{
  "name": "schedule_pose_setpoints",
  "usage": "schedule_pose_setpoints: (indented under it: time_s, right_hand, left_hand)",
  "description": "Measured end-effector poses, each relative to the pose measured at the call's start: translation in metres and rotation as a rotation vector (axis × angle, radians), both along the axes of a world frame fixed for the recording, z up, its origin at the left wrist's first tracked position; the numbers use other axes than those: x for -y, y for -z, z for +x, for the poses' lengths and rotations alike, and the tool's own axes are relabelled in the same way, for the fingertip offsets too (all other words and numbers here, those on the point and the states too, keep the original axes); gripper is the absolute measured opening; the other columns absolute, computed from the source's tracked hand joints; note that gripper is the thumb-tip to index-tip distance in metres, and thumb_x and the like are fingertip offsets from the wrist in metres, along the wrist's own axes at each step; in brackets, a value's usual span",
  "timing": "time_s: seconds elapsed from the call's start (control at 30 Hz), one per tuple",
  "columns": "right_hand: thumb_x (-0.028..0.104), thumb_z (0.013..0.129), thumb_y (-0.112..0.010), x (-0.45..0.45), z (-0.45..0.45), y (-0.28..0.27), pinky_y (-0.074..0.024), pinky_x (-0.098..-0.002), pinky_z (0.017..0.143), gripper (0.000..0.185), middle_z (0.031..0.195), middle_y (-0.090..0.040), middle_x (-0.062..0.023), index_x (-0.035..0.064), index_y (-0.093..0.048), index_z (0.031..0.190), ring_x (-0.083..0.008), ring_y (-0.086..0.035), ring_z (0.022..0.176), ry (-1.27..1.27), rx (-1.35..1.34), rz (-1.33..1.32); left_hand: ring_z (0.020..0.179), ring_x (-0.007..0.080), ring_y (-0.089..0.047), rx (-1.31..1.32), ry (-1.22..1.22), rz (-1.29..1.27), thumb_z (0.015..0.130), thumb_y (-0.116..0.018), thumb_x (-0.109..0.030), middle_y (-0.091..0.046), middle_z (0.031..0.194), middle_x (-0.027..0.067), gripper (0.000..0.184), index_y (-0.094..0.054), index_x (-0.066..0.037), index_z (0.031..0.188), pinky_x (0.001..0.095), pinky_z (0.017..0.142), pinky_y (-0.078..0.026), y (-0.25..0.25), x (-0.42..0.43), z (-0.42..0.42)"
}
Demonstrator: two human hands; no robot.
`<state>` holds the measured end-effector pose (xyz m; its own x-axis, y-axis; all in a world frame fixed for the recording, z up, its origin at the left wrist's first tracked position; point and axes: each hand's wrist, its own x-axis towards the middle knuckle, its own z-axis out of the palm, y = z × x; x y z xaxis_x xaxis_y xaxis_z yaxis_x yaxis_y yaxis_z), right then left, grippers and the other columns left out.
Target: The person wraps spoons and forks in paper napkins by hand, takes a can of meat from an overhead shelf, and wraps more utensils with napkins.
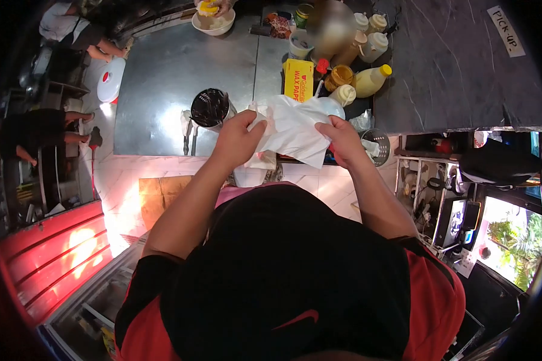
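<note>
Between my two hands stretches a thin, creased sheet of white paper (295,126), held over the front edge of the metal table. My left hand (241,139) is closed on its left side, thumb and fingers pinched together. The right side is pinched by my right hand (343,141). Just behind the sheet stands a yellow wax paper box (299,78), its lower end covered by the sheet. A container with dark contents (211,108) sits close to my left hand. Below the sheet, other pale items are partly hidden.
Squeeze bottles (367,81) and jars crowd the right side of the metal table (180,66). Tongs (190,135) lie at its front left. Another person's hands hold something yellow over a white bowl (214,23). A perforated basket (377,147) is at right.
</note>
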<state>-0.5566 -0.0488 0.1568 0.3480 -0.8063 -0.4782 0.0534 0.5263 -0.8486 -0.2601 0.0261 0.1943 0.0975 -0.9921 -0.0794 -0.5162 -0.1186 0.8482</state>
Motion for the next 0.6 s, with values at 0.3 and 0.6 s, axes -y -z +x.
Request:
schedule_pose_setpoints:
  time_s: [0.3,0.6]
  right_hand:
    - [0.006,0.094,-0.071,0.005,-0.006,-0.004,-0.0518,-0.0326,0.07,0.017,0.085,-0.059,0.0006,0.0098,-0.057,0.085,-0.0115,-0.061,0.077,0.064,-0.031,-0.043]
    - [0.002,0.096,-0.069,0.016,-0.011,-0.016,-0.0547,-0.0286,0.064,0.02,0.084,-0.064,-0.0013,0.0102,-0.055,0.084,-0.0113,-0.064,0.071,0.055,-0.014,-0.033]
  left_hand:
    - [0.087,0.0402,-0.073,0.146,-0.03,0.018,0.101,-0.068,-0.039,-0.074,0.097,0.0249,0.04,-0.074,-0.001,0.11,0.0501,0.081,-0.056,-0.002,0.011,0.005]
    - [0.081,0.0432,-0.073,0.034,-0.055,-0.173,0.103,-0.067,-0.026,-0.071,0.086,0.0236,0.023,-0.067,-0.002,0.102,0.0503,0.071,-0.055,-0.033,0.012,-0.012]
